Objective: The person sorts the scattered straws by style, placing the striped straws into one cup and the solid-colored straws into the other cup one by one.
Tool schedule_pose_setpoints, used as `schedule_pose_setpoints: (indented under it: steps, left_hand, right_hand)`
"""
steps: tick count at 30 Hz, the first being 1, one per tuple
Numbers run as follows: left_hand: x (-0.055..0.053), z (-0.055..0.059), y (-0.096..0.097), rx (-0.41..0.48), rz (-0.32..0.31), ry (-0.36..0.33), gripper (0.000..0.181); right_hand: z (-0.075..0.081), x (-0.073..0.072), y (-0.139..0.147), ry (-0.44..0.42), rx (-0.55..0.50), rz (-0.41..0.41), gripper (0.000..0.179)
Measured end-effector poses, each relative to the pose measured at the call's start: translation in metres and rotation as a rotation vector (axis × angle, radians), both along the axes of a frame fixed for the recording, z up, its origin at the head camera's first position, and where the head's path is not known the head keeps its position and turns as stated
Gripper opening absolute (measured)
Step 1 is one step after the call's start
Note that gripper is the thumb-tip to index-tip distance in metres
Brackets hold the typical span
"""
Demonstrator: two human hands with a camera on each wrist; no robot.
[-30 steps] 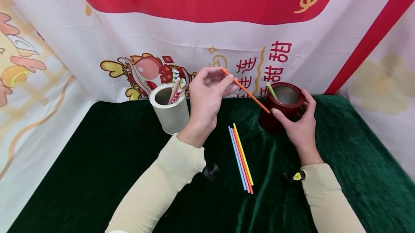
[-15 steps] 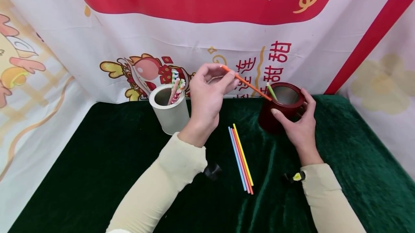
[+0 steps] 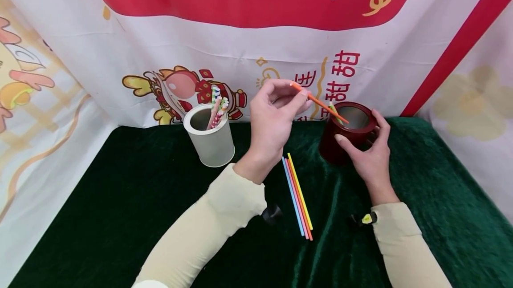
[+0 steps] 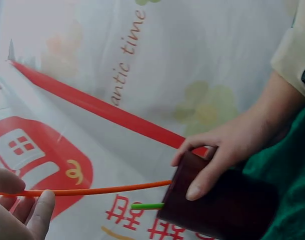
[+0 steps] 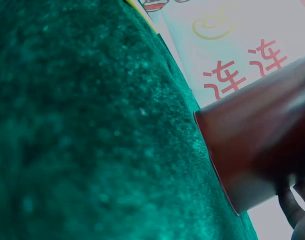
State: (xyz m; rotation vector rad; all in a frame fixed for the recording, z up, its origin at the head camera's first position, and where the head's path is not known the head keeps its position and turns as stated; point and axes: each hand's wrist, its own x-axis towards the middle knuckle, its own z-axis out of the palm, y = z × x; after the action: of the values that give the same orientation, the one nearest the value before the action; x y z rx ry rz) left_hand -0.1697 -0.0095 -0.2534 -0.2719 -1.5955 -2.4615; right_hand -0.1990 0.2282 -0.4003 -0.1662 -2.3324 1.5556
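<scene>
In the head view my left hand [image 3: 272,121] pinches a thin orange straw [image 3: 320,103] between thumb and fingers. The straw slants down to the right, its lower end over the mouth of a dark red cup [image 3: 338,145]. A green straw [image 3: 334,109] leans inside that cup, its tip above the rim. My right hand [image 3: 370,156] grips the cup's right side, thumb at the front. In the left wrist view the orange straw [image 4: 102,190] reaches the rim beside the green one. The right wrist view shows the cup's lower body [image 5: 257,145] and part of my right hand [image 5: 300,207].
A white cup [image 3: 212,145] with several patterned sticks [image 3: 217,110] stands at the back left. Blue, pink-orange and yellow straws [image 3: 298,196] lie side by side on the dark green cloth [image 3: 132,199]. A printed white curtain [image 3: 224,43] hangs close behind the cups.
My left hand has moved right, carrying the orange straw's lower end from in front of the red cup up and over its rim. My right hand keeps its grip on the cup.
</scene>
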Motion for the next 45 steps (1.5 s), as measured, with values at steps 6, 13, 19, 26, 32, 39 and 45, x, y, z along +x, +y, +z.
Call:
schedule_pose_setpoints:
  steps: [6, 13, 19, 26, 32, 39, 45]
  left_hand:
    - [-0.006, -0.012, 0.010, -0.160, 0.045, 0.044, 0.018]
    - [-0.016, -0.023, 0.022, -0.218, 0.057, 0.033, 0.017]
    - [-0.024, -0.031, 0.029, -0.230, 0.060, -0.006, 0.015]
    - [-0.032, -0.042, 0.038, -0.265, 0.045, -0.017, 0.013]
    - [-0.036, -0.048, 0.044, -0.265, 0.015, -0.030, 0.011]
    - [-0.038, -0.054, 0.047, -0.295, 0.009, -0.061, 0.011]
    - [-0.039, -0.055, 0.050, -0.326, 0.021, -0.063, 0.014]
  right_hand:
    - [-0.001, 0.000, 0.000, 0.006, 0.002, -0.001, 0.097]
    - [-0.002, 0.000, 0.001, 0.004, 0.000, -0.006, 0.096]
    - [-0.002, 0.000, 0.001, 0.012, 0.001, -0.007, 0.097]
    - [-0.001, 0.000, 0.001, 0.017, -0.006, -0.008, 0.096]
    - [-0.001, -0.001, 0.001, 0.033, -0.006, -0.009, 0.096]
    - [-0.002, -0.002, -0.001, 0.048, -0.005, -0.001, 0.097]
    - [-0.002, -0.003, 0.000, 0.041, -0.003, -0.006, 0.098]
